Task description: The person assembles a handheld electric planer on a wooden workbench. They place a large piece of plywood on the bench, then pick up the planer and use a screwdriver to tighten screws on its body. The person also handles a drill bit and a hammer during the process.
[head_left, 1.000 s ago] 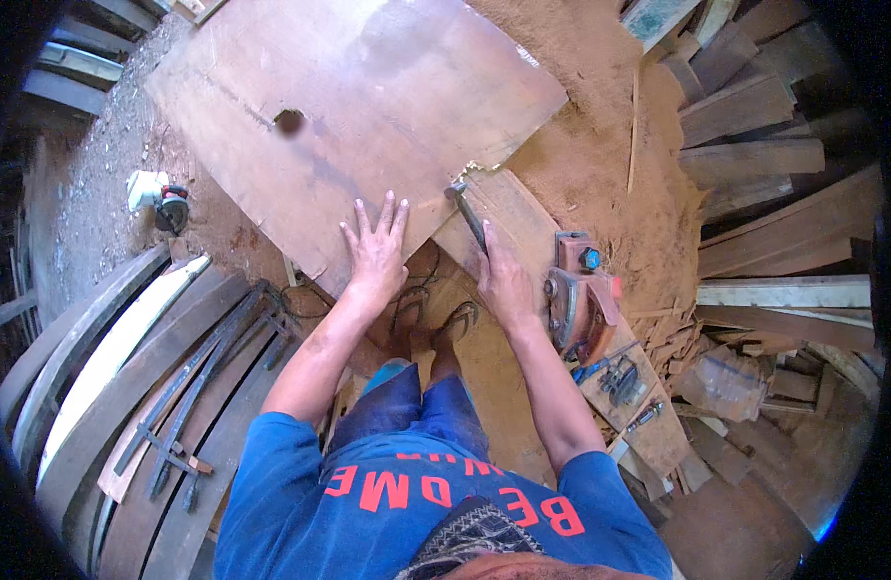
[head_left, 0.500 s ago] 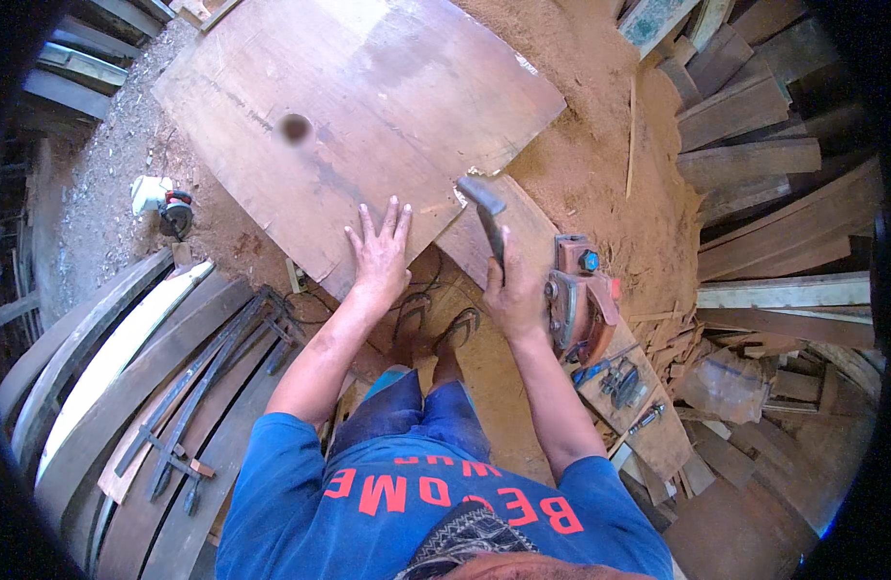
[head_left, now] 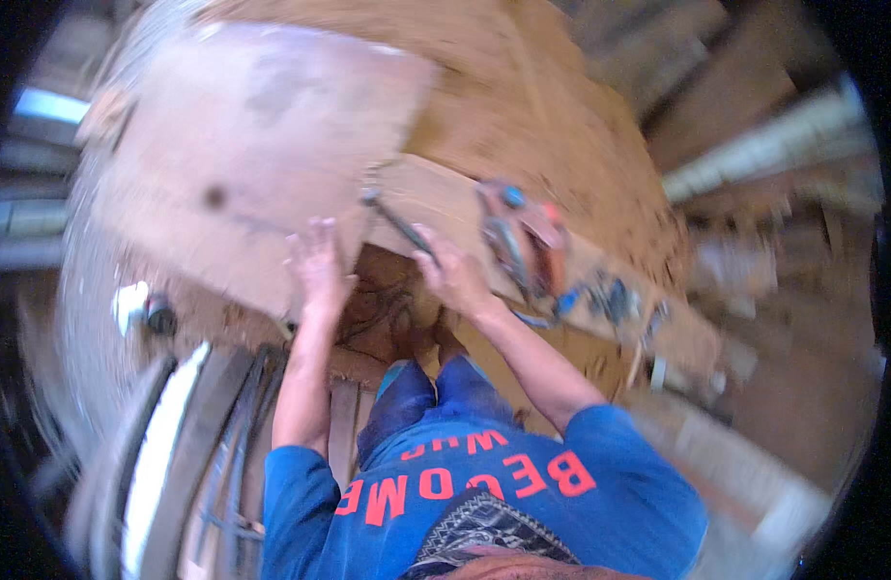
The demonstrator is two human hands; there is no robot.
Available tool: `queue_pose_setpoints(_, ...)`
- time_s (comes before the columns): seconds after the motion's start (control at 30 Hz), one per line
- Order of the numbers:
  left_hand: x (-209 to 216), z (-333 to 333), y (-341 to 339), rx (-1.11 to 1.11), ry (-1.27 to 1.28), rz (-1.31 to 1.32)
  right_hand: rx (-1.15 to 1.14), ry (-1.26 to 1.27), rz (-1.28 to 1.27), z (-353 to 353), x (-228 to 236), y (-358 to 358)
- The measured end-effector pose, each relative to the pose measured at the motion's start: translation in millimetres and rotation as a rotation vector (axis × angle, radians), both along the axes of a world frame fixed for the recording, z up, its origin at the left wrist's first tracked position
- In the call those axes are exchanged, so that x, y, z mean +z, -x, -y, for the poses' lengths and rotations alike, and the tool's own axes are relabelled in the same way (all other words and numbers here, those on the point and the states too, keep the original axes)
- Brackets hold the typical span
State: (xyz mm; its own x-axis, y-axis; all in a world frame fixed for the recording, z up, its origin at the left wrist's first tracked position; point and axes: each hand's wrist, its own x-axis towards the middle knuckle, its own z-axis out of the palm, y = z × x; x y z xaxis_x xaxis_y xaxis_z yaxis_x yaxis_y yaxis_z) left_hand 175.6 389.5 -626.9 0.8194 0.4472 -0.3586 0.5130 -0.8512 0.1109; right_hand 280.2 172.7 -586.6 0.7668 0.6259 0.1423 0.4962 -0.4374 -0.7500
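Gripping a hammer, right hand beside board.

The floor was bare reddish earth covered in sawdust, lit by daylight. Wooden planks lay stacked at the right, blurred. Curved boards rested at the lower left. More timber was piled along the left edge.

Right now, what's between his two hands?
In the head view, between the left hand on the wooden board and the right hand gripping a hammer: the board's edge, then dark ground.
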Motion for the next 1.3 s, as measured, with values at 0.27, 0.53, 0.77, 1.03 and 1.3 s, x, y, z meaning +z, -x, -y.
queue_pose_setpoints(0.27, 3.5, 10.4, -10.2, -0.021, -0.007, -0.104, -0.760, 0.002, -0.016, 184.8, 93.8, 27.2)
queue_pose_setpoints(0.53, 4.5, 27.6, 56.3, -0.108, -0.048, 0.272, -1.429, 0.347, 0.186, 493.6, 7.0, 31.9)
queue_pose_setpoints(0.77, 2.5, 89.1, 159.0, 0.155, 0.534, -0.103, -1.660, 0.637, -0.206, 630.3, -61.8, 29.6)
queue_pose_setpoints(1.03, -15.2, 148.1, 196.9, 0.347, 0.596, -0.318, -1.412, 0.625, 0.096, 592.7, -41.1, 6.9)
queue_pose_setpoints(1.3, -44.9, 129.9, 199.4, 0.482, 0.785, -0.193, -0.974, 0.355, 0.024, 495.2, -2.9, -29.0)
